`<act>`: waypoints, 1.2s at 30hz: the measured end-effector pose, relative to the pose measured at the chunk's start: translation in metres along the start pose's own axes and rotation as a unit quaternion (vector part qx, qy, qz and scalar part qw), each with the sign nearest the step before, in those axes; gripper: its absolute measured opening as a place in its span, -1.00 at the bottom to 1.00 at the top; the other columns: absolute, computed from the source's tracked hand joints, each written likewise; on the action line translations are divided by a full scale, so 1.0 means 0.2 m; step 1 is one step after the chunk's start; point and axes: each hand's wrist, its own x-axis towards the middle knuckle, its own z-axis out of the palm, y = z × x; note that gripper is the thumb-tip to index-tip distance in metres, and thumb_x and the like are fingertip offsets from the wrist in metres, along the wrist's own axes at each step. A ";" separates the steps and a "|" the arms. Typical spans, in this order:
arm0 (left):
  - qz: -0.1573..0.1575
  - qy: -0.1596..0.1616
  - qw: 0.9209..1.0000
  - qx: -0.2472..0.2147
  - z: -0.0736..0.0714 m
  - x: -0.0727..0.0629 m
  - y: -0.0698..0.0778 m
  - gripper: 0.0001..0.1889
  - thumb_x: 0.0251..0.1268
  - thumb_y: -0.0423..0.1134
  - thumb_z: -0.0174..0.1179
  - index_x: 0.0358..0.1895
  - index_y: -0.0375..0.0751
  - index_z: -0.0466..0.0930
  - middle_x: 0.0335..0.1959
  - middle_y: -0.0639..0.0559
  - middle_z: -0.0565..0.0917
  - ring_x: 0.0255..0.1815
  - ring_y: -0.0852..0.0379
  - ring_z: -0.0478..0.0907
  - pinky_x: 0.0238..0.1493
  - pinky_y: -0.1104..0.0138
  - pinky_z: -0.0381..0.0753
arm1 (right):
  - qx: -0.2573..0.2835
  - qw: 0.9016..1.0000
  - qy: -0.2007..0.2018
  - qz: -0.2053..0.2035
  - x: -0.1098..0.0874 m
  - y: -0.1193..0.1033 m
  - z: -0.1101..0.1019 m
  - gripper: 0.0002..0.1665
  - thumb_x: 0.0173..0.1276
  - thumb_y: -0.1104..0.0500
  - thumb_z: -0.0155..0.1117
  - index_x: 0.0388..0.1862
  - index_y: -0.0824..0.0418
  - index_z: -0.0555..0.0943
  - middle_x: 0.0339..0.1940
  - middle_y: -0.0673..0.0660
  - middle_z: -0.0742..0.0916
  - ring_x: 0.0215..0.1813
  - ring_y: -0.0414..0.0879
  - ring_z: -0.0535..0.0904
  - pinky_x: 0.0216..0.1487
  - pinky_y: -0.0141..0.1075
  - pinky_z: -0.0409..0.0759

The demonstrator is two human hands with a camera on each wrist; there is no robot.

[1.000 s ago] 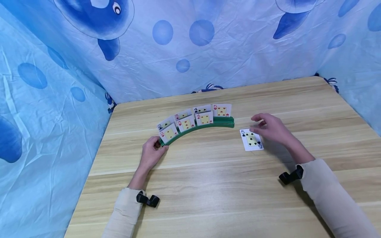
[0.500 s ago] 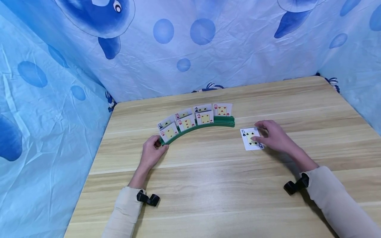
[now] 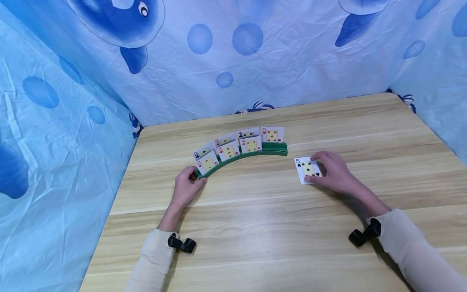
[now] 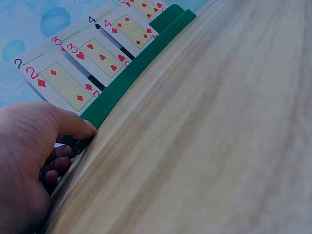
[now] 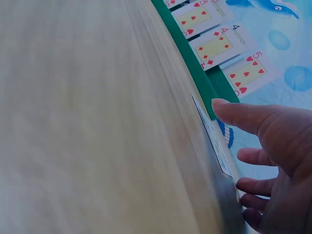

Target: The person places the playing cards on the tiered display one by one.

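A curved green playing card holder (image 3: 268,152) stands on the table with two rows of cards. Its front row shows a two of diamonds (image 4: 61,87), a three of hearts (image 4: 100,56) and a four of diamonds (image 3: 251,144); a five of hearts (image 3: 272,134) stands at the back right. My left hand (image 3: 186,187) grips the holder's left end, thumb in front and fingers behind. Face up to the holder's right lies a five of spades (image 3: 302,164). Over its right side is my right hand (image 3: 335,174), thumb and fingers spread about the card's edges.
The wooden table (image 3: 240,227) ends at the back against a blue curtain (image 3: 292,61) with dolphin prints. Another curtain hangs along the left side. Black wrist mounts (image 3: 181,244) sit on both sleeves.
My right hand has come down and slightly right over the five of spades, its thumb shifting toward the card's lower edge. The left hand and the card holder stay put.
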 end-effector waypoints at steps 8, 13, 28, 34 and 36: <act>-0.001 -0.002 1.000 0.000 0.00 0.00 0.00 -0.59 0.18 -0.35 0.36 0.11 -0.40 0.60 -0.07 -0.24 0.63 -0.15 -0.05 0.47 -0.16 0.37 0.40 | -0.023 0.999 0.006 0.025 -0.02 -0.03 0.05 -0.20 0.07 -0.13 0.56 0.13 0.33 0.52 0.36 0.45 0.44 0.38 0.44 0.25 0.30 0.34 0.15; 0.001 -0.001 1.000 0.000 0.00 -0.01 0.00 -0.59 0.18 -0.34 0.35 0.11 -0.39 0.60 -0.07 -0.24 0.63 -0.15 -0.04 0.47 -0.16 0.38 0.40 | -0.048 0.998 0.002 0.042 -0.01 -0.04 0.07 -0.18 0.06 -0.20 0.55 0.14 0.27 0.51 0.39 0.43 0.41 0.41 0.45 0.22 0.27 0.40 0.14; 0.003 -0.007 1.000 0.003 0.00 -0.01 0.00 -0.59 0.18 -0.32 0.35 0.10 -0.40 0.61 -0.06 -0.24 0.63 -0.15 -0.02 0.47 -0.16 0.37 0.41 | -0.088 0.994 -0.046 0.052 0.03 -0.08 0.05 -0.29 0.09 -0.23 0.51 0.01 0.22 0.54 0.43 0.41 0.40 0.40 0.45 0.22 0.27 0.41 0.19; 0.000 -0.010 1.000 -0.001 -0.01 0.00 0.01 -0.57 0.19 -0.30 0.35 0.12 -0.39 0.60 -0.06 -0.23 0.63 -0.16 -0.03 0.47 -0.17 0.35 0.42 | -0.099 0.992 -0.059 0.048 0.04 -0.09 0.03 -0.32 0.09 -0.24 0.51 -0.04 0.20 0.53 0.43 0.40 0.41 0.40 0.44 0.22 0.26 0.41 0.21; 0.001 -0.009 1.000 0.000 -0.01 0.00 0.01 -0.57 0.19 -0.31 0.35 0.12 -0.39 0.60 -0.07 -0.23 0.63 -0.16 -0.04 0.47 -0.17 0.35 0.42 | -0.100 0.992 -0.060 0.046 0.04 -0.09 0.03 -0.33 0.08 -0.24 0.51 -0.04 0.19 0.54 0.43 0.40 0.41 0.39 0.43 0.22 0.25 0.41 0.22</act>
